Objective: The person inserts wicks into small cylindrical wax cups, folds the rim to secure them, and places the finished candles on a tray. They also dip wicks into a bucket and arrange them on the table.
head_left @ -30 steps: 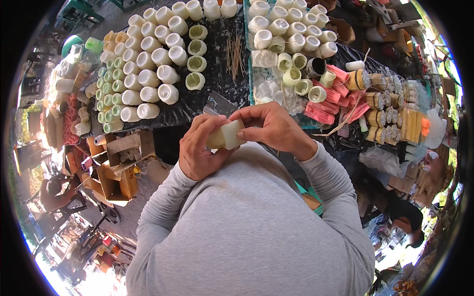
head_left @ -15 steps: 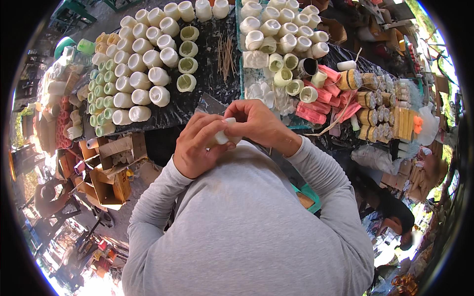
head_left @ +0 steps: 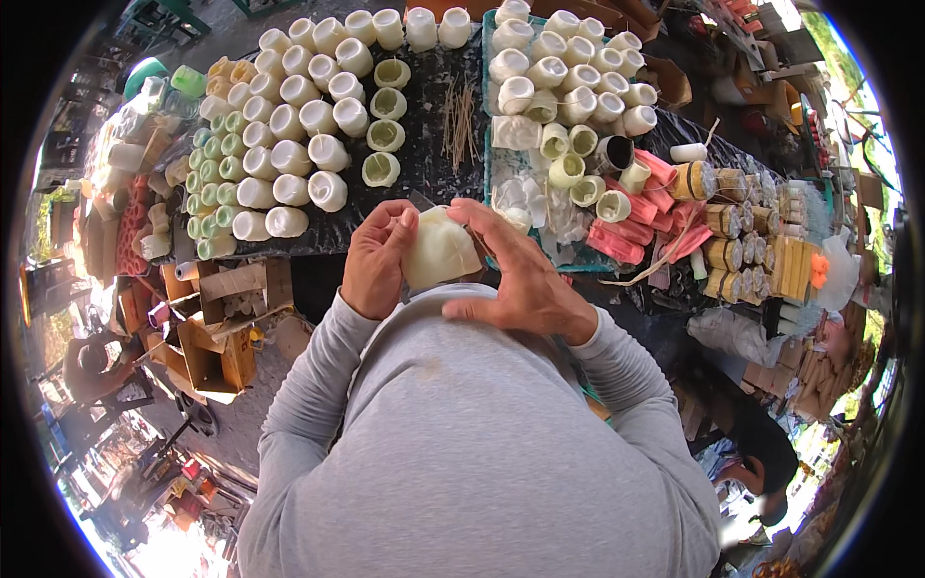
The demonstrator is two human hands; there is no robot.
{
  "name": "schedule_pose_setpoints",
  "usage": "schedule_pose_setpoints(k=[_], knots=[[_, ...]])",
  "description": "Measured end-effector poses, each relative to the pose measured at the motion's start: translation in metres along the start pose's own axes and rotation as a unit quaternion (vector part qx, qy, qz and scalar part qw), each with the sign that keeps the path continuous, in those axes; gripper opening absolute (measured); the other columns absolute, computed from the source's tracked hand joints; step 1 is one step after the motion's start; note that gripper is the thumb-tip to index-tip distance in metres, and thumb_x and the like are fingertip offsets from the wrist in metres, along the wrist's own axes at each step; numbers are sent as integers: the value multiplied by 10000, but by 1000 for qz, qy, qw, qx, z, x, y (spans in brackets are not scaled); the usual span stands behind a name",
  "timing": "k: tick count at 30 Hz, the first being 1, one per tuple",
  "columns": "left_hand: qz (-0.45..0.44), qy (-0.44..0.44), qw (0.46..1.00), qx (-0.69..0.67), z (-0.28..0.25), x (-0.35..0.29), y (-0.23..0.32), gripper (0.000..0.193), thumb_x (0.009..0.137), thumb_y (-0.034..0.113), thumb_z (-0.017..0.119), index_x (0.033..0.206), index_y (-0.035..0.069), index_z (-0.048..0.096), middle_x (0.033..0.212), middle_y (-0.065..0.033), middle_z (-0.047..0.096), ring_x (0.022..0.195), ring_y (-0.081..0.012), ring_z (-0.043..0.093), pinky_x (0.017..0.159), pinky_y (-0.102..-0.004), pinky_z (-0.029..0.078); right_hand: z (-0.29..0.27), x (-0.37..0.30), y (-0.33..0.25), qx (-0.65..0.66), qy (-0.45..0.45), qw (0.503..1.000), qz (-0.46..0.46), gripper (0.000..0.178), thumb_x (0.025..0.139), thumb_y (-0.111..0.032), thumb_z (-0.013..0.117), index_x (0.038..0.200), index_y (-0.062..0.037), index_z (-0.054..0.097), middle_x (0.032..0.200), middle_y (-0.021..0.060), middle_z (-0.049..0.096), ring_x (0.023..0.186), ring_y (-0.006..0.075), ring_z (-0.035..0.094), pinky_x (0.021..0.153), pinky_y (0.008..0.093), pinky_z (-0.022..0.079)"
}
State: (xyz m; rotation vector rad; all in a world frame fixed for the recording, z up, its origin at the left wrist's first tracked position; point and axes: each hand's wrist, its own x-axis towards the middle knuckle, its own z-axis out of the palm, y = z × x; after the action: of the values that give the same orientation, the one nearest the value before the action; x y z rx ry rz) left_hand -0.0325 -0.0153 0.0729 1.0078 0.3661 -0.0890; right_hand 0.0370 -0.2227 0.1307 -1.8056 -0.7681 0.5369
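Note:
In front of my chest is a smooth, cream-white wax piece [head_left: 438, 252] with a rounded outline. My left hand [head_left: 376, 258] grips its left edge, thumb on the near face and fingers behind. My right hand [head_left: 525, 275] is spread, its fingertips at the piece's upper right edge and its thumb stretched apart below. The far side of the wax is hidden. Beyond my hands, rows of white candle cups [head_left: 289, 157] cover the left of the black-covered table [head_left: 424, 125]. Hollow greenish wax cups [head_left: 386, 136] form a column beside thin sticks [head_left: 461, 125].
A teal tray [head_left: 488, 106] at right holds more white cups [head_left: 549, 72] and hollow ones. Pink wax rolls [head_left: 617, 241] and tied tan bundles [head_left: 694, 181] lie farther right. Cardboard boxes [head_left: 214, 356] stand at lower left. Another person [head_left: 761, 433] is at lower right.
The wax piece was folded or covered between both hands' pinching fingers; now its broad face shows. My right hand has opened and moved right. The view has shifted slightly.

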Motion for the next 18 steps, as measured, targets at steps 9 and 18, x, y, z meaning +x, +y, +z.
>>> schedule_pose_setpoints(k=[9, 18], knots=[[-82, -97, 988, 90, 7, -6, 2, 764, 766, 74, 902, 1393, -8, 474, 1213, -93, 688, 1182, -226, 663, 1037, -412, 542, 8, 25, 10, -159, 139, 977, -21, 390, 730, -26, 807, 1097, 4, 680, 978, 178, 745, 892, 348, 738, 771, 394, 571], [-99, -72, 976, -181, -2, -2, -12, 363, 995, 69, 648, 1332, -52, 585, 1295, -132, 672, 1215, -247, 641, 1097, -394, 464, -6, 45, -2, -167, 46, 985, 14, 340, 742, -45, 726, 1078, -2, 725, 955, 185, 747, 838, 371, 718, 772, 431, 550]])
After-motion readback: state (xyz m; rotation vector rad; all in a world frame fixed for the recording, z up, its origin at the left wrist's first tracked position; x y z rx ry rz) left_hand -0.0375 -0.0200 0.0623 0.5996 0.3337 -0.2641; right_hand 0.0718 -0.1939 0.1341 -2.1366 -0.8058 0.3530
